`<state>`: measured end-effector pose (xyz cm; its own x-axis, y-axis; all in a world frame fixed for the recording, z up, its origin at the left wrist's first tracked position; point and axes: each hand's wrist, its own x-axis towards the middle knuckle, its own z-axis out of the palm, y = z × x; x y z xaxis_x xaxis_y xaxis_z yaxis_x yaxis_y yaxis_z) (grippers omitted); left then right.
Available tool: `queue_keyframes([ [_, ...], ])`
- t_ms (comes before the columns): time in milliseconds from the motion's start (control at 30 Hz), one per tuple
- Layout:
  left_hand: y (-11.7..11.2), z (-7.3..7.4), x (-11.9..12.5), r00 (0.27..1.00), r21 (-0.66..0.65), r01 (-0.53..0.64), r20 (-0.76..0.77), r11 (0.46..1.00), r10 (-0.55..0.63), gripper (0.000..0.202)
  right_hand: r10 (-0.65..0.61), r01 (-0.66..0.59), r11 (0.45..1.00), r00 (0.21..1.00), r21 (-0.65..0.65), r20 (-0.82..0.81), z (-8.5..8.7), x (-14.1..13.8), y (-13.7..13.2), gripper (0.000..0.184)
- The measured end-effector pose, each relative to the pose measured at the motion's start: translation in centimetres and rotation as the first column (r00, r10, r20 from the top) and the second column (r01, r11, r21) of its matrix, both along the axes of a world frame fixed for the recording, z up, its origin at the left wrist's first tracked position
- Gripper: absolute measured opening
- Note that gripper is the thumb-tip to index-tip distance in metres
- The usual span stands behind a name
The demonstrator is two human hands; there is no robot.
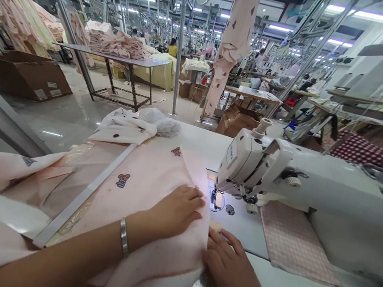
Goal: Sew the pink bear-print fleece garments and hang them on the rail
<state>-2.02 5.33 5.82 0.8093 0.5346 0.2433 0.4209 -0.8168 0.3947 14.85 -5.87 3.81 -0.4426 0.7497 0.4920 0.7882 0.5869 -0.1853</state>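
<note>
Sewing machine (254,170) just beside pink fabric (147,189)

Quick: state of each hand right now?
Left hand: open, flat on the pink fabric.
Right hand: at that fabric's edge; grip cannot be told.

Nothing reads clearly: the blue mark on the sewing machine (245,164) is blurred, and the labels on the cardboard box (21,74) far left of it are too small.

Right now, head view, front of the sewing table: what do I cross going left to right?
grey strip → pink printed fabric → left hand, flat on that fabric → right hand, at the fabric's edge → checked cloth
</note>
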Motion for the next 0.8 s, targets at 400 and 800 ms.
queue_keyframes([
  [400, 1.3, -0.2, 1.4, 0.996, 0.054, 0.043, -0.082, 0.998, -0.038, 0.025, 0.04, -0.04, 0.999, 0.999, -0.007, 0.008, 0.0, 1.6, 0.8, 0.022],
  [800, 1.4, -1.2, 1.8, 0.989, 0.19, 0.101, -0.128, 0.977, -0.077, 0.025, 0.012, -0.023, 0.987, 0.998, 0.157, 0.068, 0.6, 2.4, 1.4, 0.023],
])
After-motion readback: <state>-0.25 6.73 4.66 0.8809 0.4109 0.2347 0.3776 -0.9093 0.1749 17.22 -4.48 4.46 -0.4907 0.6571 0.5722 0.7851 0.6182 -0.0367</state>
